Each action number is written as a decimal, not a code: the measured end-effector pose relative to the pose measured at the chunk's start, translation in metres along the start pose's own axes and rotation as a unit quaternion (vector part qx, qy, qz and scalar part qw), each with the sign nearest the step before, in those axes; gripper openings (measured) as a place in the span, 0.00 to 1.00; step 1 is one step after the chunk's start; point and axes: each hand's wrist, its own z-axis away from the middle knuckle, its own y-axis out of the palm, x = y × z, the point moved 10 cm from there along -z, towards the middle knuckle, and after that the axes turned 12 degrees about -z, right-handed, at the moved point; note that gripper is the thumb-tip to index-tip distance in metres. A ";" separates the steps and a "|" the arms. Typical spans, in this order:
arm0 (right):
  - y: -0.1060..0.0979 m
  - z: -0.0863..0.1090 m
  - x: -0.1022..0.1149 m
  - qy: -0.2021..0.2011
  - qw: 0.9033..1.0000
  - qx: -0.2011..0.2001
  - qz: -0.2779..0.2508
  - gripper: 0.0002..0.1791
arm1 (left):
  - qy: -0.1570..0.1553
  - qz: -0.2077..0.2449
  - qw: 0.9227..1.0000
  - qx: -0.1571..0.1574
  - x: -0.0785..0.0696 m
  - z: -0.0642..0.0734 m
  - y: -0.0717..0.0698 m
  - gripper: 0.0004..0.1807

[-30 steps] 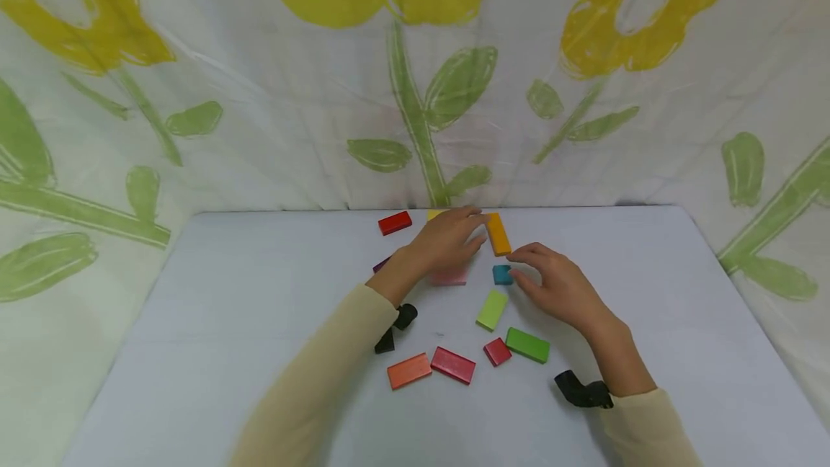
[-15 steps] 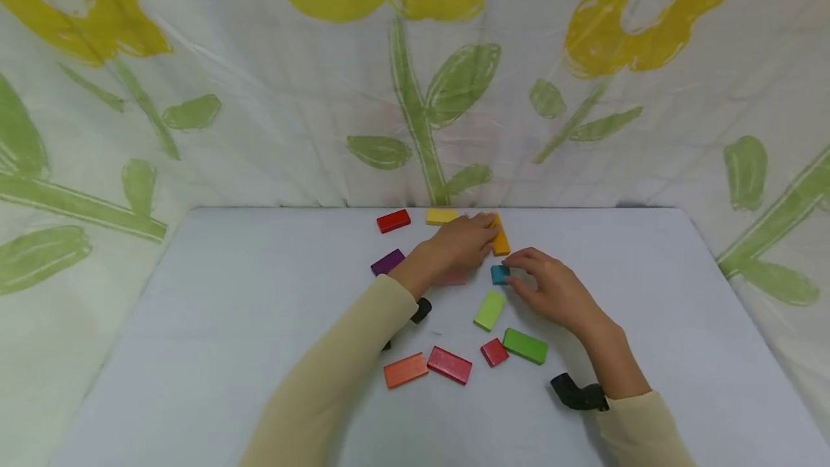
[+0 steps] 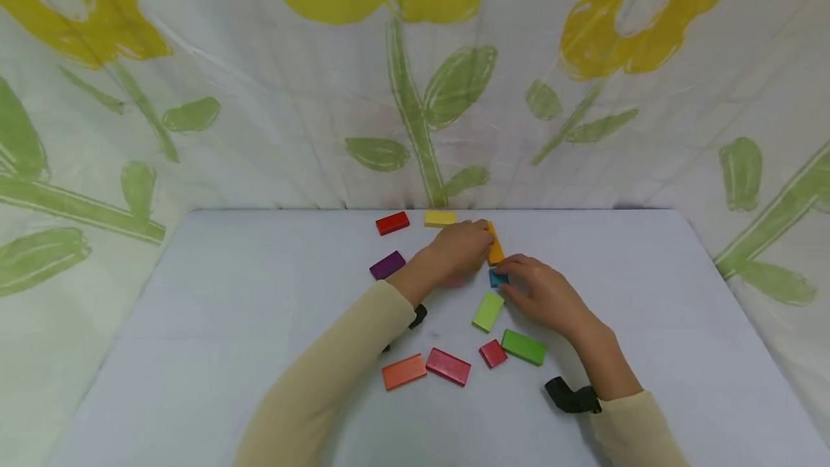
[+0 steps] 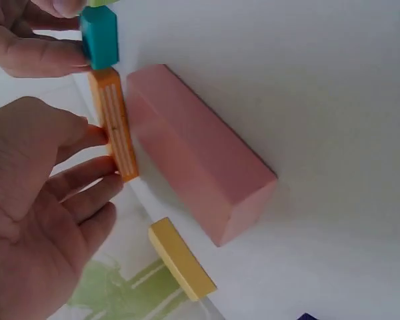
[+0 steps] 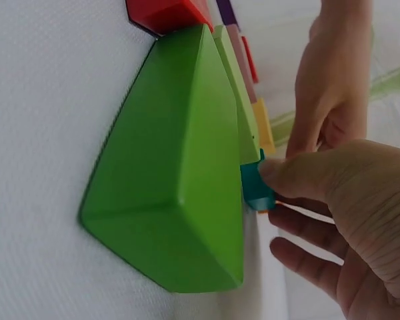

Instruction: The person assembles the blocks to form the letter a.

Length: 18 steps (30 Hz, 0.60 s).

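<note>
In the head view my left hand point(image 3: 462, 247) reaches to the orange block point(image 3: 496, 245), a narrow oblong piece. Its thumb and fingers grip the block, with the grooved face showing in the left wrist view. My right hand point(image 3: 541, 290) pinches the small teal block point(image 5: 256, 187) between thumb and fingers, right at the orange block's near end. A big pink block point(image 4: 197, 153) lies beside the orange one, mostly hidden under my left hand in the head view. The light green block point(image 3: 488, 311) lies just nearer than the teal one.
Around them on the white table point(image 3: 259, 294) lie yellow point(image 3: 440, 218), red point(image 3: 392, 223), purple point(image 3: 387, 265), green point(image 3: 523, 347), small red point(image 3: 493, 353), crimson point(image 3: 448, 366) and orange-red point(image 3: 405, 371) blocks. A flowered cloth point(image 3: 285, 107) hangs behind the far edge.
My left hand has moved right onto the orange block and taken hold of it; the block has shifted nearer to the teal one. My right hand has closed in on the teal block.
</note>
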 end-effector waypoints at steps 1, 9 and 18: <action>0.000 0.001 0.000 -0.001 1.000 -0.001 0.003 0.17 | -0.003 0.008 1.000 -0.009 0.000 -0.001 -0.002 0.16; -0.005 0.004 0.007 -0.011 1.000 -0.005 0.024 0.14 | -0.042 0.061 0.995 -0.071 0.012 -0.007 -0.005 0.16; -0.004 0.009 0.008 -0.015 0.999 0.003 0.029 0.16 | -0.039 -0.017 0.999 -0.033 0.002 -0.012 0.004 0.19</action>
